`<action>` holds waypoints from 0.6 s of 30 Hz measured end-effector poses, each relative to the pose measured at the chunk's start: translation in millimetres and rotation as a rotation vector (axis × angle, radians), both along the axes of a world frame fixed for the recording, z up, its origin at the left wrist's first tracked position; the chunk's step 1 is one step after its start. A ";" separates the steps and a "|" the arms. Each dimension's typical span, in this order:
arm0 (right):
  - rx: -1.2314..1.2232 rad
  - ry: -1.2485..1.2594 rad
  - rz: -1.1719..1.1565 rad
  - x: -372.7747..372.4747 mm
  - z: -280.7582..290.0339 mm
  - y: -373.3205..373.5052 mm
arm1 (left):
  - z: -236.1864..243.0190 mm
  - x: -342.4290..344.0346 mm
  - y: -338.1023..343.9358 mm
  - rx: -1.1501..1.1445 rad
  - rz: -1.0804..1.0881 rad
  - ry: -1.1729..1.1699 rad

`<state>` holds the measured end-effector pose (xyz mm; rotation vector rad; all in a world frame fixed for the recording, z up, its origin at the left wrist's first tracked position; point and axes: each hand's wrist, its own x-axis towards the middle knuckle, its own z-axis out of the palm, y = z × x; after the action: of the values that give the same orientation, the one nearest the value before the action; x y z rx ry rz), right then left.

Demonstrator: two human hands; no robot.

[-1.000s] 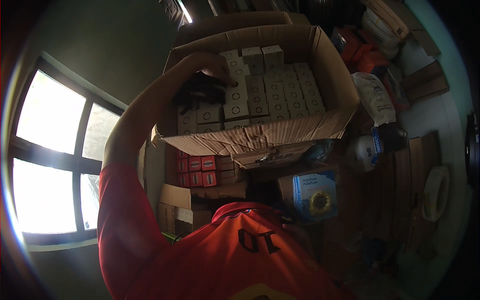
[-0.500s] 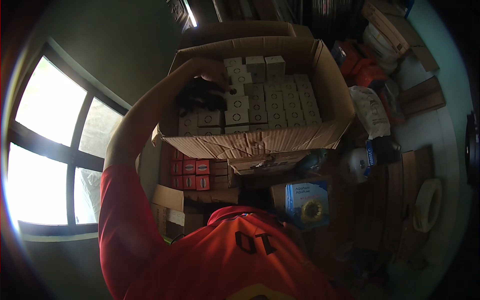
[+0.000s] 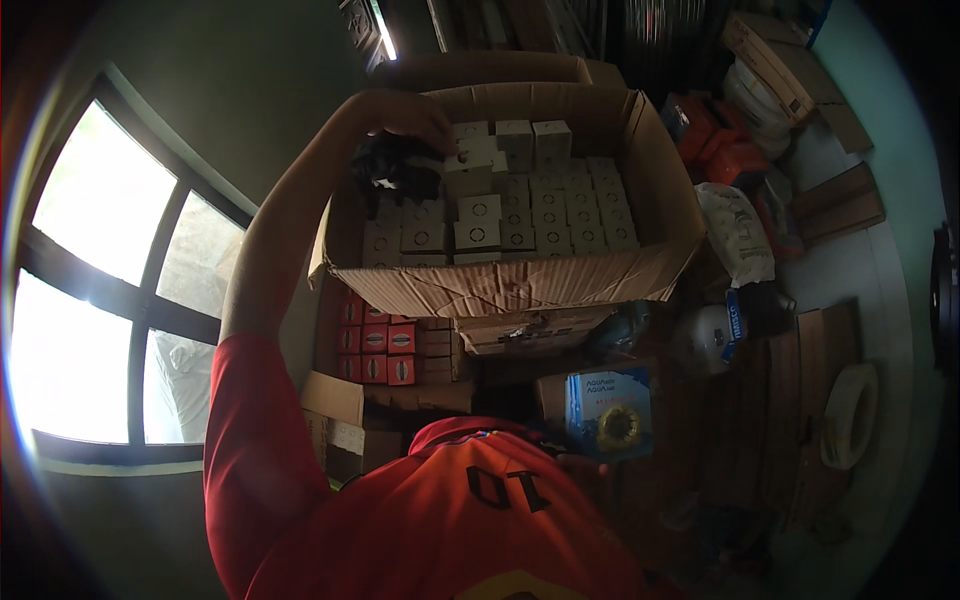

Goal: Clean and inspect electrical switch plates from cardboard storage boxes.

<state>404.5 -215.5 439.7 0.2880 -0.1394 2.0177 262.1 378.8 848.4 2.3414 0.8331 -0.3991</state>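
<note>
A large open cardboard carton (image 3: 510, 284) stands before me, packed with rows of small white boxes (image 3: 550, 207), each with a dashed ring on its face. My left hand (image 3: 415, 114) reaches over the carton's left side, its fingers closed at the edge of one small white box (image 3: 470, 172). That box sits raised and slightly tilted above its neighbours. Beneath my left wrist lies a dark, crumpled bundle (image 3: 395, 168) with a pale patch; its kind is unclear. A dim bit of what seems my right hand (image 3: 588, 467) shows beside my shirt, fingers not readable.
Below the carton are red boxes (image 3: 375, 340) in a tray and a blue-and-white package (image 3: 610, 410). Bright windows (image 3: 110, 270) fill the left wall. At right are a white bag (image 3: 737, 232), orange-red items (image 3: 725, 140), a white coil (image 3: 850, 415) and cardboard pieces (image 3: 840, 205).
My left hand has moved up and slightly left, with the small white box rising out of its row. The dark bundle has shifted upward, and more box tops show below it.
</note>
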 end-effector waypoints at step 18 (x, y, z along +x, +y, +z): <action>0.438 -1.450 -1.158 -74.4 337.3 210.0 | 16.1 -146.7 -248.9 -0.079 0.436 -1.534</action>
<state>330.0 -5.5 777.0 -0.8682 -1.3001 0.6623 115.4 129.9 864.4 1.5755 0.4275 1.3414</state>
